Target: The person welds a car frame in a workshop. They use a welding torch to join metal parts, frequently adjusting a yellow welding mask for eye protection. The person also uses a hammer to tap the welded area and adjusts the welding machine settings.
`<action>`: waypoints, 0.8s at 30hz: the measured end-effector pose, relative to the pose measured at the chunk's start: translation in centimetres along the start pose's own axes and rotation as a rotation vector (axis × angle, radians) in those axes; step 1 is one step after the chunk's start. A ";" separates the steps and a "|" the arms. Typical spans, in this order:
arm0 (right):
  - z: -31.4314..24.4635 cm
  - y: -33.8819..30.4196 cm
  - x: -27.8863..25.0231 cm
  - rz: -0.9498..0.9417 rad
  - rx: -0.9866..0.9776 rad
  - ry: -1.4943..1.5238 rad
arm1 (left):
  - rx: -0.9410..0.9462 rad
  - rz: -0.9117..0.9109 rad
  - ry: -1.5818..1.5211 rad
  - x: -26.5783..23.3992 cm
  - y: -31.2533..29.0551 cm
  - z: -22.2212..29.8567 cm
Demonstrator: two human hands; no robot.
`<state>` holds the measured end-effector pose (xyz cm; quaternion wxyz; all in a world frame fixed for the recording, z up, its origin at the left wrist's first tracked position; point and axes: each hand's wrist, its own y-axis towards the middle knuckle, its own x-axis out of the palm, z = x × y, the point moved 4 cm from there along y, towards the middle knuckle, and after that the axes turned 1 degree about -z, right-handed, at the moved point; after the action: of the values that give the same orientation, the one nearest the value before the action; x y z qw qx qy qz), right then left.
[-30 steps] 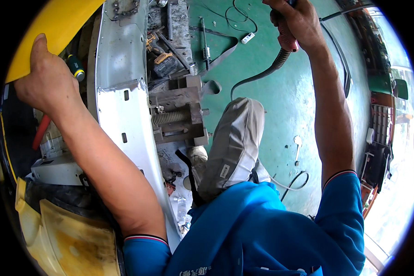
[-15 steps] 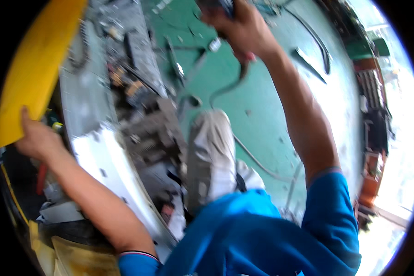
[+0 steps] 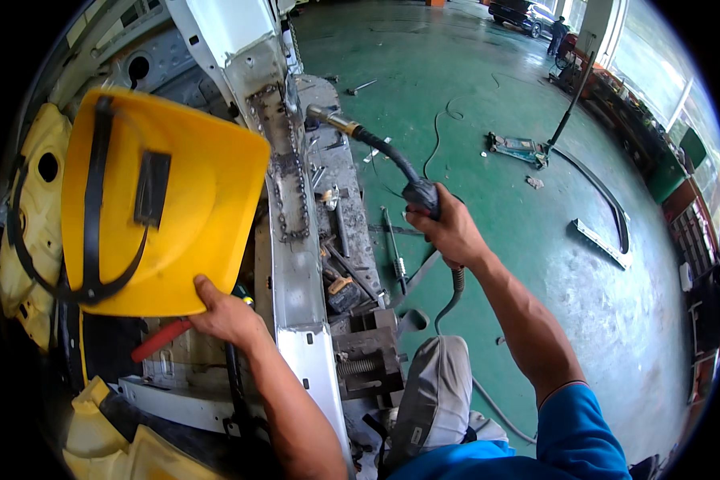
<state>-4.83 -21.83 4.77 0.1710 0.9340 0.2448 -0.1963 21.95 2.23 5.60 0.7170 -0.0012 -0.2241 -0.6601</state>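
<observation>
My left hand (image 3: pixel 230 316) grips the lower right edge of a yellow welding mask (image 3: pixel 204 176), thumb on its inner face. The mask's inside faces me, with a black headband (image 3: pixel 96 200) and a dark window (image 3: pixel 152 188). A red handle (image 3: pixel 160 340) shows beside that hand; I cannot tell whether it touches. My right hand (image 3: pixel 452 228) is closed round the dark grip of a welding torch (image 3: pixel 388 152). The torch's metal nozzle points left, over the sill beside a white metal car-body panel (image 3: pixel 300 280). Weld marks (image 3: pixel 284 192) run along the panel's bare-metal stretch.
Loose tools and a clamp (image 3: pixel 372 360) lie along the metal rail on the panel's right. The torch cable (image 3: pixel 452 300) trails down to the green floor (image 3: pixel 488 304). Farther right are a floor jack (image 3: pixel 524 148), curved strips (image 3: pixel 608 200) and a workbench. Another person (image 3: pixel 558 36) stands far off.
The view has swung up and left, showing more floor and car body. The mask has turned so its inside faces me. The torch's nozzle has come into view near the panel.
</observation>
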 end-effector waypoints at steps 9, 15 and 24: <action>-0.2 2.3 3.0 -0.044 0.008 -0.009 | -0.099 0.087 -0.090 -0.4 0.2 -0.2; -1.1 3.1 2.8 -0.076 0.057 -0.034 | -0.072 -0.022 -0.021 -0.1 0.0 -0.9; 0.0 4.2 2.7 -0.111 0.031 0.032 | -0.077 -0.046 0.006 0.1 -0.3 -0.5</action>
<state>-0.47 -24.20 4.50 0.1412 0.9246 0.2958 -0.1943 21.82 1.90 5.07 0.7019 -0.0217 -0.1960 -0.6844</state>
